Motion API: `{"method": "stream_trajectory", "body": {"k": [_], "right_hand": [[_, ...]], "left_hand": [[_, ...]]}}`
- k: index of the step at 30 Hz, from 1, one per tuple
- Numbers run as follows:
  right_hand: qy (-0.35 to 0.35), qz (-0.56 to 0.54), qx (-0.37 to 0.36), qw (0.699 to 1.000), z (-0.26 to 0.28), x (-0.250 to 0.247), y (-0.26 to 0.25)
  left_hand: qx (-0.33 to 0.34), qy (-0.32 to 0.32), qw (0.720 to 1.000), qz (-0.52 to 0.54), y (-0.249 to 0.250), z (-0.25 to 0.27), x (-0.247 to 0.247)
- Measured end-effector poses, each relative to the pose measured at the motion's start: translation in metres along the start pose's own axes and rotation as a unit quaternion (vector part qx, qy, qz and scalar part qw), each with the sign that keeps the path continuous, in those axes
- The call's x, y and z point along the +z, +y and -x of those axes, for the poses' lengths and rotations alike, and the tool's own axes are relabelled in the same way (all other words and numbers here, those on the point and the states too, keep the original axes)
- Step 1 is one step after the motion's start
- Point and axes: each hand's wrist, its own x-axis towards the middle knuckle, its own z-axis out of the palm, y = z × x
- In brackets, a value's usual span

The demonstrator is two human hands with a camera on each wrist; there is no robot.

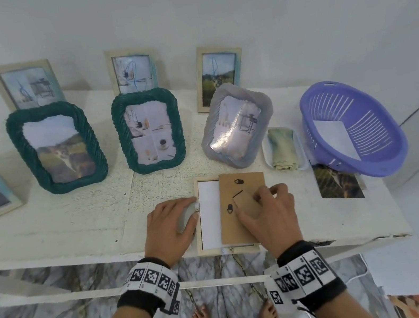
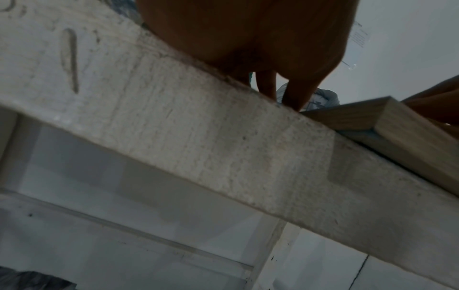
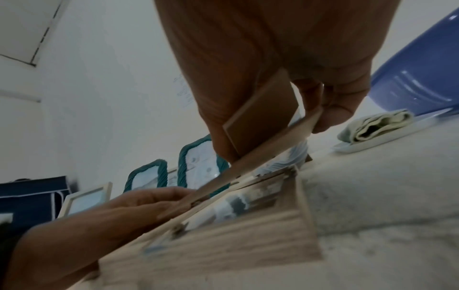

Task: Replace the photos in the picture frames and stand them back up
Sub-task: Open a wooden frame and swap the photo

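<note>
Right hand (image 1: 267, 214) has its fingers and thumb curled round the brown backing board (image 1: 239, 206), pinching it by the little easel stand, with the board tilted up off the wooden frame (image 1: 201, 216) that lies face down at the near edge of the worktop (image 1: 75, 227). Left hand (image 1: 171, 228) sits just left of that frame, fingers fairly straight, tips pressed to its left rail to steady it. White paper shows in the frame's opening, left of the board. My read: the back is either coming off or going on, so lift or lower it level, keep the left hand bracing, and mind the turn clips (image 1: 238, 181) so they don't snag. Loose landscape photo (image 1: 338, 183) lies well right of the frame, half under the purple basket (image 1: 360, 129).
</note>
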Motion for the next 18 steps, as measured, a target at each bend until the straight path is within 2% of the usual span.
{"method": "stream_trajectory", "body": {"k": [10,15,18], "right_hand": [[-0.02,0.047,-0.046,0.998,0.0,0.024,-0.018],[-0.006,0.083,-0.083,0.993,0.005,0.03,-0.022],[0.014,0.058,-0.104,0.993,0.005,0.03,-0.015]], "left_hand": [[0.003,-0.001,1.0,0.005,0.001,0.0,-0.001],[0.002,-0.002,1.0,0.007,-0.002,0.0,0.001],[0.001,-0.001,1.0,0.006,-0.003,-0.001,0.001]]}}
